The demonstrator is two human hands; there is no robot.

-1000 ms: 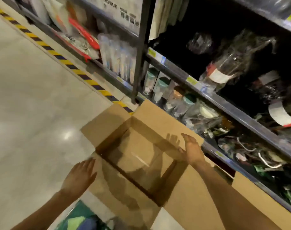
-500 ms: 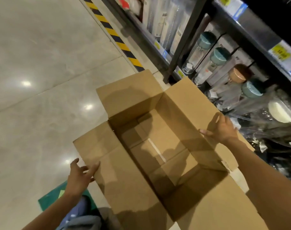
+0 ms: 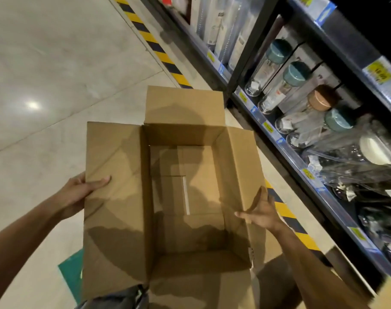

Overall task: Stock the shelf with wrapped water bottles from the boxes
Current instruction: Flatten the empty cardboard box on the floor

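Cardboard box [image 3: 185, 192]: centre of view, all four flaps open, interior bare; tape strip visible on the bottom. Left hand [image 3: 78, 192], at 9 o'clock of box, grips the left flap edge, thumb on top, fingers hidden under the flap. Right hand [image 3: 262, 212], at 4 o'clock, fingers straight, pressed against the right flap; not curled round it. Shelf [image 3: 286, 150] runs from 12 to 4 o'clock w/ wrapped water bottles [image 3: 277, 90] lying on the lower level. Hazard-striped tape [image 3: 154, 43] on the floor along shelf base.
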